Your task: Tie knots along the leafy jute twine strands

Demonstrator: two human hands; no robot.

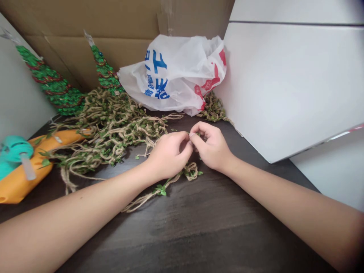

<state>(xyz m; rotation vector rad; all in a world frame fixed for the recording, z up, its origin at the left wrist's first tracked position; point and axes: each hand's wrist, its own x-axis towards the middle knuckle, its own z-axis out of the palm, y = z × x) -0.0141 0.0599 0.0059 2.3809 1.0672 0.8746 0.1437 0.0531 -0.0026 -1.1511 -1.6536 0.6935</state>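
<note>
Hands: left hand (167,156), right hand (211,148) pinching jute twine (191,171) (tightly, from here).
Risk: a hard tug could snag the leafy tangle (110,129).

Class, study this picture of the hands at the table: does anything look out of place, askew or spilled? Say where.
The jute leaf vine lies tangled in a heap on the dark wooden table, a loose strand trailing below the left hand and right hand. A green sequined cone stands tilted in front of the cardboard box.
</note>
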